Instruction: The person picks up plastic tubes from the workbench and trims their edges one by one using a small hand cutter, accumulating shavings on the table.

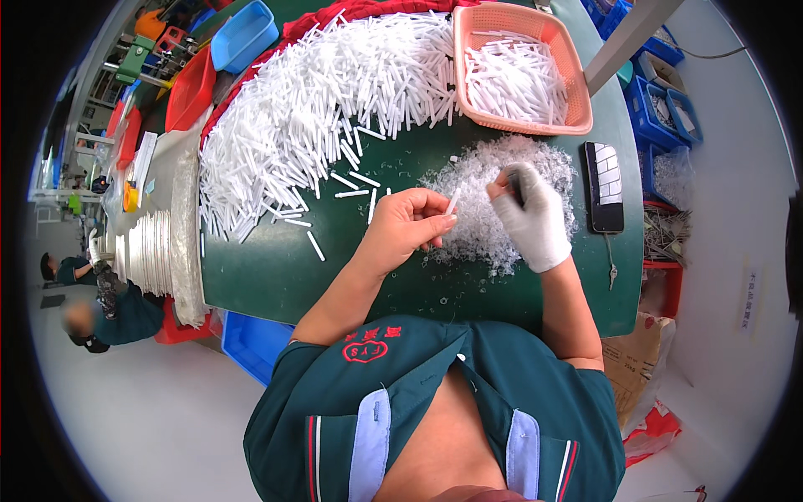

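Between the thumb and fingers of my bare left hand (406, 226) is a short white plastic stick (452, 202), its tip pointing up and away. My right hand (535, 222) wears a white glove with some fingertips bare. Its fingers are curled round something small and dark (516, 189) that I cannot make out. The two hands are a little apart, over a heap of clear plastic scraps (481, 243) on the green table (335, 280). A large pile of similar white sticks (335, 75) spreads from far to left, with several loose ones near it.
A pink basket (577, 109) holding white sticks stands at the far right. Beside the scraps, a phone (604, 186) lies on the table. Blue and red bins (242, 38) sit at the far left, a blue tub (251, 347) below the table edge. Another person (125, 314) works at left.
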{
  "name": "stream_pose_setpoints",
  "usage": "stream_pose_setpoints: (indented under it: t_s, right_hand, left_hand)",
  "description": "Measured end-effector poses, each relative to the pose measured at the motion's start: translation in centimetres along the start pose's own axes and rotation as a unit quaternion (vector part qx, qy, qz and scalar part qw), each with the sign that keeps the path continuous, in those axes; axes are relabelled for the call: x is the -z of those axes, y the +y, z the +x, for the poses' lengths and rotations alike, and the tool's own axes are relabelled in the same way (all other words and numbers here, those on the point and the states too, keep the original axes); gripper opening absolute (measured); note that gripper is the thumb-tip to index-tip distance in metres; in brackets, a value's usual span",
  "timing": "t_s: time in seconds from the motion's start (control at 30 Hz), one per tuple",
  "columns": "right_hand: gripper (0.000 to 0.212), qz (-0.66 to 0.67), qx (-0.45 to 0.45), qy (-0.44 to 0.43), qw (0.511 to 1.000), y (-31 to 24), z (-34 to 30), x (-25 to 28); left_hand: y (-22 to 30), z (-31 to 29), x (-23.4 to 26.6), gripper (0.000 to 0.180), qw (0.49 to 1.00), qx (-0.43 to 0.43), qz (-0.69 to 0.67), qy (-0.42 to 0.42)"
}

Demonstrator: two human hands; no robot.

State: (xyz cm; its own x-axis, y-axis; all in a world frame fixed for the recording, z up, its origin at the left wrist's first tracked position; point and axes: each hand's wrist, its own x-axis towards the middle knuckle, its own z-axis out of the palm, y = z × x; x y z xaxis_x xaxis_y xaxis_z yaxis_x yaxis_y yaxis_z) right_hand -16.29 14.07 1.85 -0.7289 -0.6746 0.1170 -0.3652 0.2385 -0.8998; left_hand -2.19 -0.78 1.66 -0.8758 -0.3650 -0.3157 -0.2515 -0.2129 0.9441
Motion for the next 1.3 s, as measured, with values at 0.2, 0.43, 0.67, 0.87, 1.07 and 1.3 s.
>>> stream_pose_setpoints:
  t_s: [0.2, 0.43, 0.67, 0.87, 1.07, 1.3]
  right_hand:
    - [0.027, -0.196, 0.179, -0.046, 0.963, -1.7, -0.9, -0.9]
    - [0.029, -0.237, 0.173, -0.08, 0.953, -1.6, -0.7, -0.9]
    - [0.028, -0.243, 0.171, -0.057, 0.953, -1.8, -0.9, -1.0]
    - [0.028, -0.256, 0.17, -0.061, 0.95, -1.7, -0.8, -1.1]
    - [0.025, -0.276, 0.169, -0.049, 0.945, -1.5, -0.8, -1.3]
    - [0.029, -0.189, 0.134, -0.101, 0.967, -1.5, -0.4, -1.1]
  left_hand:
    - [0.4, 0.0, -0.5, 0.023, 1.0, 0.005, 0.015, -0.002]
    - [0.7, -0.2, -0.7, 0.031, 1.0, -0.01, -0.014, -0.007]
    - [0.4, -0.1, -0.6, 0.031, 1.0, -0.012, -0.018, -0.008]
    - [0.5, -0.2, -0.7, 0.03, 1.0, -0.017, -0.024, -0.006]
    - [0.1, -0.2, -0.4, 0.02, 0.999, -0.012, -0.025, -0.015]
    - [-1.6, 0.2, 0.4, 0.015, 0.998, -0.062, 0.001, -0.025]
